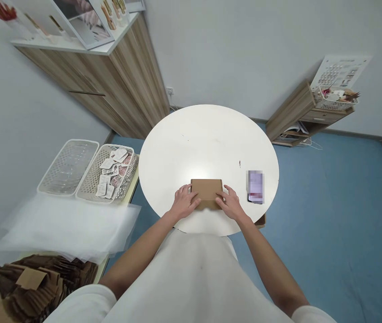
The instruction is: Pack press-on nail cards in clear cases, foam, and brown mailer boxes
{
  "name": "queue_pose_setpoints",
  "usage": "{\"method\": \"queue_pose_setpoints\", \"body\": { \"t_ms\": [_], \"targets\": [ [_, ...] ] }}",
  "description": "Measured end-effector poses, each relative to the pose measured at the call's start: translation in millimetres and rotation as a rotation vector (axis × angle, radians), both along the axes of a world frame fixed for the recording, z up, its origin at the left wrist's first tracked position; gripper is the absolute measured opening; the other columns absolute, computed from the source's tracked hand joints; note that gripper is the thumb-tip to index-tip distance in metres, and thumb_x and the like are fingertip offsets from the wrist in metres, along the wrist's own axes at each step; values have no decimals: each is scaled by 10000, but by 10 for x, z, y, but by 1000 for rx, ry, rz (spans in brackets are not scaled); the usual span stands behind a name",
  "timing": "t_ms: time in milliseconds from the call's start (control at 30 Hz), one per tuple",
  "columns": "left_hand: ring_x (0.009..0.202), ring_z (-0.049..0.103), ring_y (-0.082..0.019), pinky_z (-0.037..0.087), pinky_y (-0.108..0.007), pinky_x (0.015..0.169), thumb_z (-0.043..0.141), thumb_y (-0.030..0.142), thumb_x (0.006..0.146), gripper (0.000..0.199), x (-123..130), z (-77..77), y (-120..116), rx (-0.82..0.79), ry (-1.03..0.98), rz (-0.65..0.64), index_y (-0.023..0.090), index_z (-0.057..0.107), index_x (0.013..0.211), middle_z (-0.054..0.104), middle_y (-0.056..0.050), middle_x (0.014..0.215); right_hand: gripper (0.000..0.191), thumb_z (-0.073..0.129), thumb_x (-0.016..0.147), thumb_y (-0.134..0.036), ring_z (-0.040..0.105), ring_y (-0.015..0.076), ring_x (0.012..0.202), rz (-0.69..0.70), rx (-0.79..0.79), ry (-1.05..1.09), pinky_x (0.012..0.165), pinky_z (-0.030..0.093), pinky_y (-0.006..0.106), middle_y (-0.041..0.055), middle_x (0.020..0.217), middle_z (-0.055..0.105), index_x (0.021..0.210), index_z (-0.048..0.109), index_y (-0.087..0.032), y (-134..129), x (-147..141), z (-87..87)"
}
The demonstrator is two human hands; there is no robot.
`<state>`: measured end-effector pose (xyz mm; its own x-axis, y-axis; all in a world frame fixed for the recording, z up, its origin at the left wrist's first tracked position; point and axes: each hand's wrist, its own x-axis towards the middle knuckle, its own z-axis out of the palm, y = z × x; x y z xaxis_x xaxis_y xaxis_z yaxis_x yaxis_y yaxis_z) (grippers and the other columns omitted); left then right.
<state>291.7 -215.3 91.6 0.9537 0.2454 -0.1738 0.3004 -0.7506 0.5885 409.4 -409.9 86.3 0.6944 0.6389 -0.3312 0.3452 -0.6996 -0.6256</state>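
Note:
A small brown cardboard box (206,190) lies closed on the white round table (207,130), close to its near edge. My left hand (184,202) grips the box's left side, its thumb at the near edge and its fingers over the left edge and top. On the opposite side, my right hand (230,204) holds the box in much the same way, fingertips on the top and thumb toward the front. The inside of the box cannot be seen.
A phone (256,186), pixelated, lies right of the box. To the left stand a basket (130,179) of small labelled packets, another basket (45,181) with clear packaging, white translucent sheets (72,224) and stacked flat cardboard (42,287). Cabinets (130,76) flank the table.

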Motion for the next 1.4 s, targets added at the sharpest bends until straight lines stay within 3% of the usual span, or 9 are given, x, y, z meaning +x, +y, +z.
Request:
{"method": "queue_pose_setpoints", "body": {
  "t_ms": [100, 233, 433, 700, 867, 967, 1033, 1233, 1400],
  "targets": [
    [1208, 262, -283, 226, -490, 967, 401, 456, 811, 333, -7, -50, -71, 50, 71, 35, 302, 557, 1062, 355, -47, 1302, 433, 409, 798, -501, 178, 272, 1276, -30, -67, -3, 978, 239, 485, 82, 1369, 243, 1141, 513, -257, 42, -65, -54],
    [1233, 238, -280, 216, -483, 974, 396, 455, 814, 376, -58, -98, -85, 24, 87, 82, 310, 490, 1148, 303, -47, 1354, 483, 390, 806, -496, 185, 257, 1280, -70, -18, 107, 983, 256, 456, 84, 1386, 218, 1222, 441, -255, -6, -104, -105],
    [1245, 268, -262, 249, -445, 973, 395, 493, 802, 664, -245, -174, -27, -175, 143, 202, 256, 126, 1361, 307, -93, 1367, 582, 382, 809, -492, 311, 220, 1229, -128, 162, 145, 987, 283, 418, 84, 1331, 345, 1326, 264, -252, -189, -168, -208],
    [1163, 385, -257, 329, -384, 933, 634, 454, 631, 913, -292, -312, -103, -276, 63, 166, 245, 123, 1358, 398, -98, 1286, 827, 539, 700, -517, 388, 226, 1148, -156, 298, 240, 945, 346, 399, 89, 1235, 395, 1365, 126, -253, -212, -331, -339],
    [984, 495, -205, 408, -321, 815, 534, 461, 727, 660, -187, -160, 6, -248, -35, 235, 242, 292, 1300, 507, -67, 1075, 666, 472, 759, -487, 501, 172, 957, -185, 370, 293, 849, 419, 338, 64, 1090, 442, 1338, 240, -253, -190, -168, -154],
    [808, 524, -173, 427, -296, 698, 374, 445, 827, 390, -88, -95, 88, -236, -3, 256, 222, 497, 1121, 534, -40, 859, 496, 343, 826, -481, 516, 165, 873, -199, 283, 282, 836, 412, 350, 37, 940, 487, 1267, 385, -258, -99, -46, -3],
    [736, 513, -164, 422, -295, 668, 334, 439, 845, 357, -35, -80, 114, -200, 11, 251, 205, 561, 991, 511, -28, 769, 460, 280, 847, -478, 504, 181, 899, -209, 219, 249, 842, 397, 359, 41, 893, 502, 1181, 492, -244, -25, 15, 73],
    [722, 486, -159, 422, -284, 636, 372, 386, 848, 432, -3, -81, 57, -98, -22, 274, 172, 413, 1221, 471, -45, 831, 444, 340, 829, -443, 512, 175, 862, -270, 233, 143, 791, 410, 330, 56, 928, 514, 1166, 518, -215, 89, 81, 145],
    [691, 473, -154, 421, -275, 614, 402, 326, 844, 415, -21, -56, -3, -35, -104, 297, 167, 410, 1228, 463, -33, 789, 431, 388, 811, -412, 522, 157, 772, -254, 259, 120, 775, 417, 336, 36, 853, 543, 1177, 507, -218, 79, 64, 162]
  ]
}}
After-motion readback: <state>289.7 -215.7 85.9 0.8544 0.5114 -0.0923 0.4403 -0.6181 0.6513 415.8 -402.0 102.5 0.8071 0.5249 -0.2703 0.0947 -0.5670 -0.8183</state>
